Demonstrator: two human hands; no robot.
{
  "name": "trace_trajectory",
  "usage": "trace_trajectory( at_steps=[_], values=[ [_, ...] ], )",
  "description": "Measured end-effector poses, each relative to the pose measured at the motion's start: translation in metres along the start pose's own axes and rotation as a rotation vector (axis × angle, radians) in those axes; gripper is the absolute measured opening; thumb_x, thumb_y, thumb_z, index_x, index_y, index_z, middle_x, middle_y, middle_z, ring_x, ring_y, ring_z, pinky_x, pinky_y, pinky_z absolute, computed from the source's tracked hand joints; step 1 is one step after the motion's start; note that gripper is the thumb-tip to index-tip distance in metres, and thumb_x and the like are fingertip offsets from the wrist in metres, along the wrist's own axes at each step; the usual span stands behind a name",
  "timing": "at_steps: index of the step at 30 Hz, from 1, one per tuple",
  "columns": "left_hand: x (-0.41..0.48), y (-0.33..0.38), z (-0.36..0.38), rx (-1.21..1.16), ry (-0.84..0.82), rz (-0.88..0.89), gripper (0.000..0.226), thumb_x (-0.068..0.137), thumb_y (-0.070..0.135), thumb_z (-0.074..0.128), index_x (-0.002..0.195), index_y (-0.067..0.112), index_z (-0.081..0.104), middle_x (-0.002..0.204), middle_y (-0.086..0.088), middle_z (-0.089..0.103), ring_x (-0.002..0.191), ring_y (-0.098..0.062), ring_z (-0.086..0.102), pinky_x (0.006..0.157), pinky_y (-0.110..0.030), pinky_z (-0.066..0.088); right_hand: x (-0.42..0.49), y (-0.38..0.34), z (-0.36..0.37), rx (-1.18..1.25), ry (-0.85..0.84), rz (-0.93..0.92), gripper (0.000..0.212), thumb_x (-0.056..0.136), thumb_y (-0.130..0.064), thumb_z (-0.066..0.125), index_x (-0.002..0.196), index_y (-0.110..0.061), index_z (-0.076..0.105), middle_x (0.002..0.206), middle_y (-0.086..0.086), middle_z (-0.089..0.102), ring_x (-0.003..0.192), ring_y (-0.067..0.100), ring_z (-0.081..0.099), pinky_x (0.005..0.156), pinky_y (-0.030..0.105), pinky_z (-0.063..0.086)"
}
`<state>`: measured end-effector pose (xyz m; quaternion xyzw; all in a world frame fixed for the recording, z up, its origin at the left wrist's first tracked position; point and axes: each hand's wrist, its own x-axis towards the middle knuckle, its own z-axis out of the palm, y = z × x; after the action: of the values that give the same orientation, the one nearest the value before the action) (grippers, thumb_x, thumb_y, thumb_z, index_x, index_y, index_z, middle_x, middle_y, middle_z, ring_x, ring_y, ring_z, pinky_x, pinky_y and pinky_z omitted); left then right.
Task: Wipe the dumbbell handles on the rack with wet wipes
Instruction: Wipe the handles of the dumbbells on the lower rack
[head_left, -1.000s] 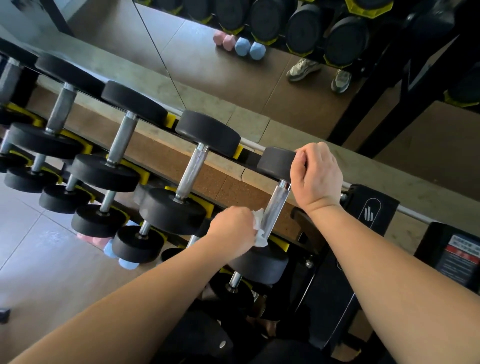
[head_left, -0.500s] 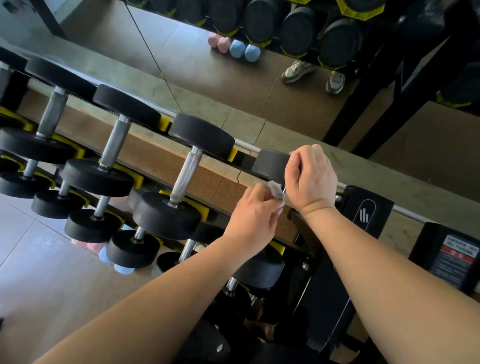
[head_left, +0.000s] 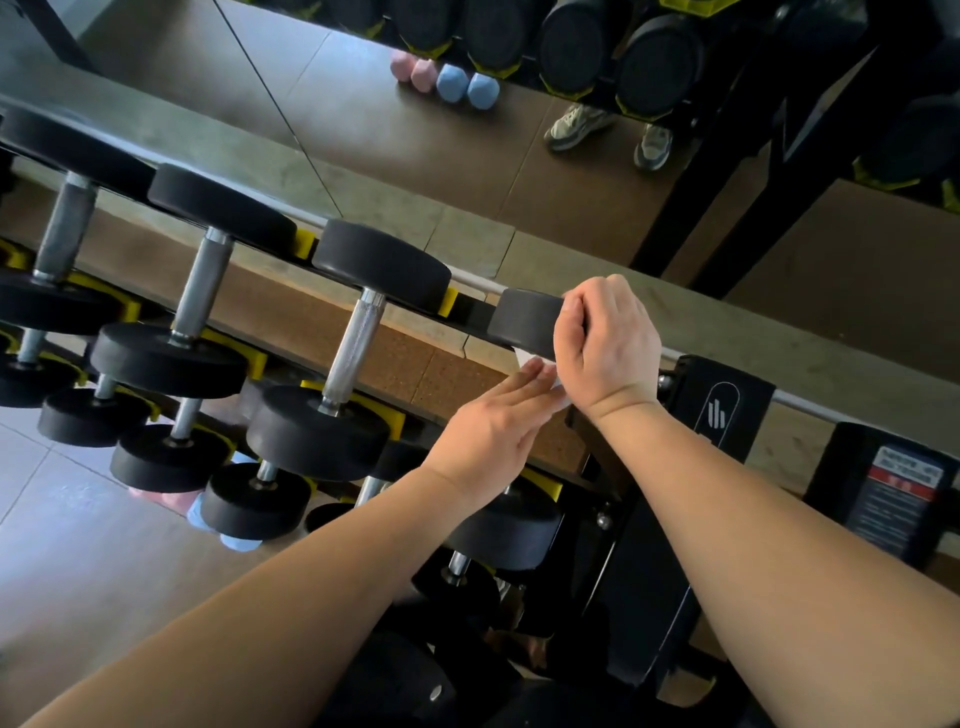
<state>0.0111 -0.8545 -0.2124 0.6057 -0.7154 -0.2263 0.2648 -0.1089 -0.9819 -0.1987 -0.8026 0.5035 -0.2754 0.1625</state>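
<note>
The rack runs from left to right, and its dumbbells lie across it, each with one head far and one head near. The right-end dumbbell sits on the top row, at the right end. Its long bar runs from the far head down to the near head, nearly straight toward the person. The bar itself is hidden behind the two hands.

The right hand is on the far head of this dumbbell. Its fingers curl over the edge and hold it tight, so the dumbbell will likely not roll.

The left hand comes in from the near left. Its fingers are straight and flat, not curled. The fingertips touch the wet wipe just under the far head, right beside the right hand. I judge that the wipe lies against the far end of the bar. The left hand is the nearer one to the bar, so it does the wiping. The bar goes from there back toward the person, so the next rub should go along it toward the near head.

The wipe is small, white and crumpled, and only a bit of it shows. The heads are black and round. The next dumbbell to the left shows a silver, rough-looking bar. Yellow holders sit under the heads.
</note>
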Motion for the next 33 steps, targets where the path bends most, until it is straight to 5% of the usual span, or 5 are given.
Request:
trace_trajectory(
  at_steps=[6, 18, 21, 27, 33],
  values=[
    [-0.007, -0.02, -0.01, -0.06, -0.211, 0.101, 0.041, 0.105, 0.011, 0.055, 0.145, 0.016, 0.059, 0.154, 0.0, 0.052, 0.156, -0.008, 0.018, 0.119, -0.041, 0.04, -0.001, -0.001, 0.001, -0.015, 0.016, 0.0, 0.031, 0.103, -0.03, 0.035, 0.091, -0.012, 0.056, 0.087, 0.003, 0.053, 0.073, 0.016, 0.046, 0.057, 0.026, 0.032],
    [-0.054, -0.014, -0.044, -0.157, -0.173, 0.02, 0.024, 0.107, 0.018, 0.052, 0.122, 0.009, 0.068, 0.125, -0.004, 0.072, 0.121, -0.016, 0.067, 0.099, -0.036, 0.057, -0.001, -0.003, 0.0, -0.008, 0.015, 0.008, 0.028, 0.103, -0.029, 0.035, 0.09, -0.013, 0.055, 0.086, 0.0, 0.05, 0.073, 0.017, 0.046, 0.059, 0.027, 0.032],
    [-0.026, -0.017, -0.043, -0.071, 0.035, 0.052, 0.035, 0.105, 0.013, 0.056, 0.139, 0.009, 0.062, 0.147, -0.006, 0.058, 0.146, -0.014, 0.045, 0.116, -0.032, 0.044, -0.002, -0.001, 0.0, 0.006, 0.017, 0.0, 0.025, 0.103, -0.028, 0.037, 0.09, -0.014, 0.054, 0.086, 0.001, 0.05, 0.074, 0.018, 0.047, 0.059, 0.028, 0.031],
    [-0.025, -0.018, -0.012, -0.083, -0.202, 0.025, 0.043, 0.108, 0.024, 0.043, 0.15, 0.018, 0.052, 0.16, 0.0, 0.044, 0.153, -0.009, 0.03, 0.121, -0.037, 0.037, -0.001, -0.003, 0.0, -0.011, -0.004, 0.034, 0.029, 0.102, -0.03, 0.034, 0.091, -0.013, 0.055, 0.088, 0.002, 0.053, 0.076, 0.02, 0.049, 0.059, 0.031, 0.038],
    [-0.059, -0.012, -0.038, -0.17, -0.429, -0.14, 0.027, 0.11, 0.032, 0.045, 0.122, 0.03, 0.069, 0.091, 0.018, 0.067, 0.08, 0.003, 0.062, 0.074, -0.02, 0.05, -0.001, -0.004, -0.002, -0.023, -0.021, 0.028, 0.029, 0.103, -0.031, 0.033, 0.092, -0.014, 0.054, 0.089, 0.002, 0.051, 0.076, 0.02, 0.049, 0.06, 0.03, 0.038]
  ],
)
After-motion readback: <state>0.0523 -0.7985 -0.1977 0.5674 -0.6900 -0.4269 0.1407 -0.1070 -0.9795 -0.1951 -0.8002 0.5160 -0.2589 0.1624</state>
